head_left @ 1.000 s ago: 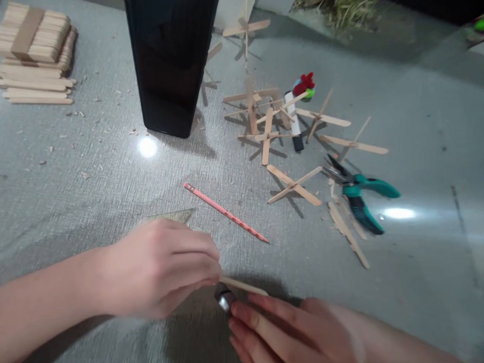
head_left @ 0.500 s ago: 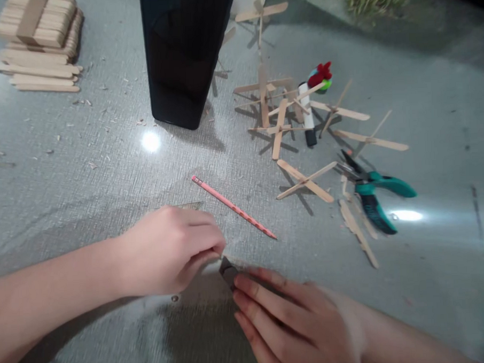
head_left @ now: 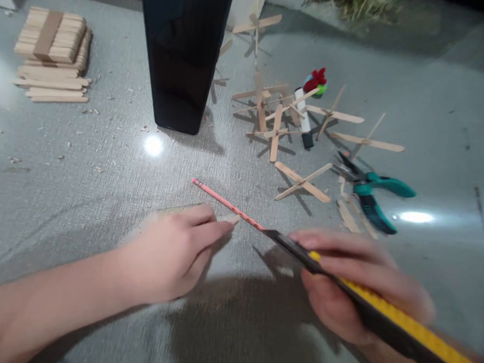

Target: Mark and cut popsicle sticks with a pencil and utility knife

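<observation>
My left hand (head_left: 181,253) is closed near the middle of the table, pinching a wooden craft stick (head_left: 235,220) whose pale tip juts out past the fingers. My right hand (head_left: 351,284) grips a black and yellow utility knife (head_left: 376,309), slightly blurred. The knife's dark blade end points up and left, apart from the stick. A pink pencil (head_left: 227,204) lies just beyond both hands, its lower end close to the blade in view. The rest of the craft stick is hidden by my left hand.
Teal-handled pliers (head_left: 366,187) lie at the right beside split stick pieces (head_left: 347,214). Several crossed-stick pieces (head_left: 302,182) surround a white marker (head_left: 303,117). A dark phone-like slab (head_left: 187,71) stands at the back. Bundled craft sticks (head_left: 53,37) lie back left, with wood crumbs nearby.
My right hand has lifted and moved right and away from the stick, bringing the yellow knife handle into view. My left hand has shifted slightly, and the stick's tip now shows.
</observation>
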The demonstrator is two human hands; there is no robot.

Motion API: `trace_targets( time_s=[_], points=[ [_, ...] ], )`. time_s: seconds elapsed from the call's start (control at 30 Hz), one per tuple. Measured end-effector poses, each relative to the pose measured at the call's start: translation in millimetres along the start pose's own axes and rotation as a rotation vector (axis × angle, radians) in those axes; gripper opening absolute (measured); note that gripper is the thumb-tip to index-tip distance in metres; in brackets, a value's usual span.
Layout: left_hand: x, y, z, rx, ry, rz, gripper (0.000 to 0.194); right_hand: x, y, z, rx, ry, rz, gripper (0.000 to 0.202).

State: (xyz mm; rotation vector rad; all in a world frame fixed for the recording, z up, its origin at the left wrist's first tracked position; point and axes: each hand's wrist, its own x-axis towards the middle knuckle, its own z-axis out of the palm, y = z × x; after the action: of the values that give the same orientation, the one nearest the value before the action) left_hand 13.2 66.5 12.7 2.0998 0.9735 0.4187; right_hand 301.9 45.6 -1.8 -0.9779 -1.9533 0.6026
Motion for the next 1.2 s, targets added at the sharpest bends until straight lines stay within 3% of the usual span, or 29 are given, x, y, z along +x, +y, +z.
trace_targets(
  time_s=[0.1,0.2,0.43,0.53,0.67,0.97,1.2],
  points=[
    [-1.2,9.9,7.7,-0.057,-0.099,0.009,0.033,4.1,5.3,4.4,0.031,0.032,0.037,0.019],
    [-3.1,12.7,15.0,0.052,-0.117,0.061,0.035,9.0,-1.5,9.3,0.041,-0.001,0.063,0.022],
    [4.3,-8.3,10.9,0.369,-0.017,0.294,0.028,19.4,-9.7,13.2,0.012,-0.027,0.056,0.025],
    [9.5,-16.6,7.1,0.348,-0.009,0.35,0.025,21.6,-9.8,14.5,-0.006,-0.043,0.058,0.027],
    [11.5,-22.7,4.8,0.28,0.044,0.339,0.025,24.7,-9.7,15.5,-0.013,-0.047,-0.02,0.027],
    [13.6,-32.0,2.6,0.278,0.068,0.346,0.023,24.0,-7.5,21.6,0.013,-0.298,-0.055,0.025],
    [15.8,-29.1,5.2,0.273,0.156,0.318,0.025,20.4,-7.4,29.9,0.029,-0.302,-0.044,0.02]
  ],
)
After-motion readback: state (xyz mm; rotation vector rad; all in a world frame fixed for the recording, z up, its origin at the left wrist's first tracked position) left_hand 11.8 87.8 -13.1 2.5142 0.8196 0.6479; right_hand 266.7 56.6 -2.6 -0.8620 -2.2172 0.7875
